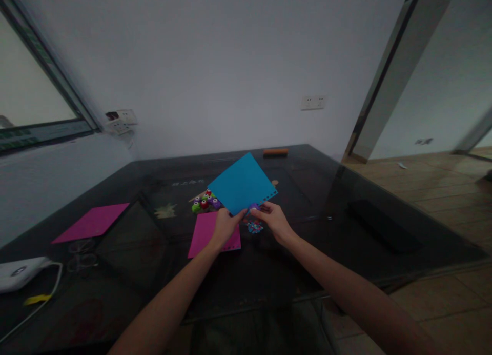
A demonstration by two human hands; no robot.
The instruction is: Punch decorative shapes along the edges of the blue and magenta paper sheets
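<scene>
1. Left hand point(224, 225): fingers closed on the lower corner of the blue sheet point(242, 183), holding it up off the bench point(346, 232).
2. Right hand point(273, 219): fingers wrapped around a small purple punch point(254, 207) set against the sheet's lower right edge.
3. That edge shows a row of small holes.
4. Pink sheet point(207, 232) lies flat on the bench under the left hand; second pink sheet point(92, 221) well apart to the left.
5. Cluster of small coloured punches point(205, 201) on the bench just behind the blue sheet's left side.
6. Coloured paper bits point(254, 227) on the bench below the right hand.
7. White device point(19, 273) with cable at the near left edge.
</scene>
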